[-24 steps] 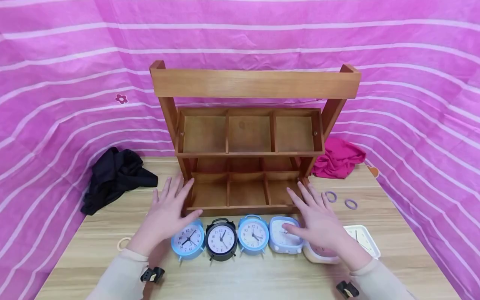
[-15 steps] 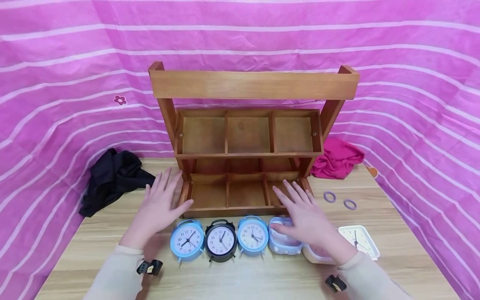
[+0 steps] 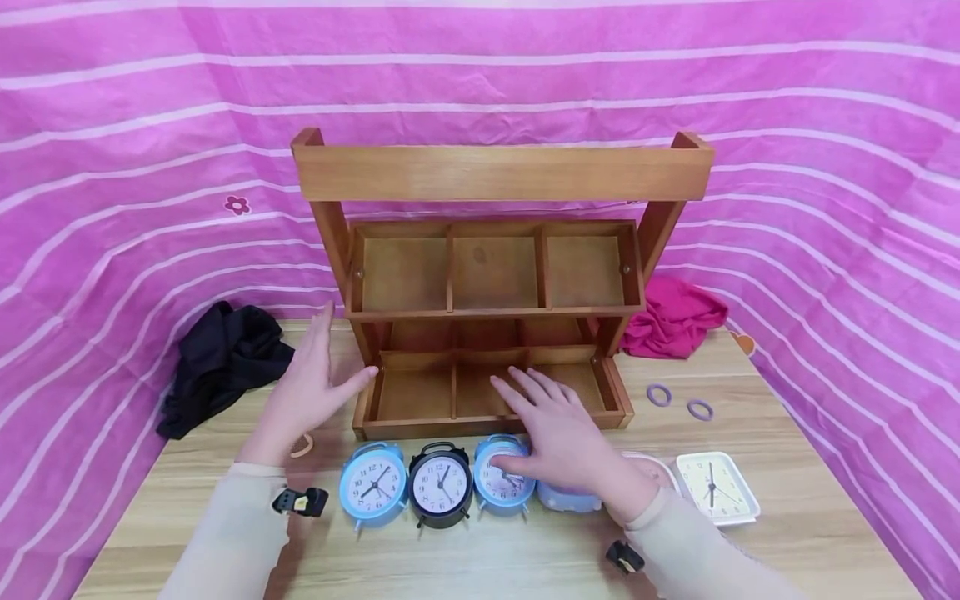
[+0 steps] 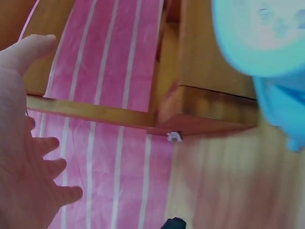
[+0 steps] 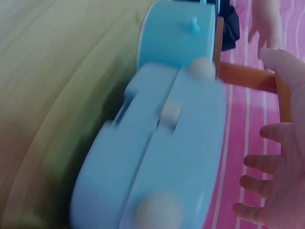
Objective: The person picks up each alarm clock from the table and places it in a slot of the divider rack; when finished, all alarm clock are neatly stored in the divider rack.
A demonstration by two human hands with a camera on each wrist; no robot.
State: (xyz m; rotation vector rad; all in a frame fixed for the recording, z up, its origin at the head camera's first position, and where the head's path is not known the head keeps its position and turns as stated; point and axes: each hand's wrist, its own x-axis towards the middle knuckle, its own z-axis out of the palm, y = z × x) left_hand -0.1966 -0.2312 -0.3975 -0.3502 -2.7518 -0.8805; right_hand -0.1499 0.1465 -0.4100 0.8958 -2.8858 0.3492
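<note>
the right hand hovers flat, fingers spread, over a round blue alarm clock before the wooden rack. the left hand, fingers straight, is just left of the rack.

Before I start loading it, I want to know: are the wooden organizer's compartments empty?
Empty. In the head view, all six compartments of the wooden organizer show bare wood; the clocks stand on the table in front.

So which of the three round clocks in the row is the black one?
The middle one: the black round clock stands between two light blue round clocks, and neither hand touches it.
</note>
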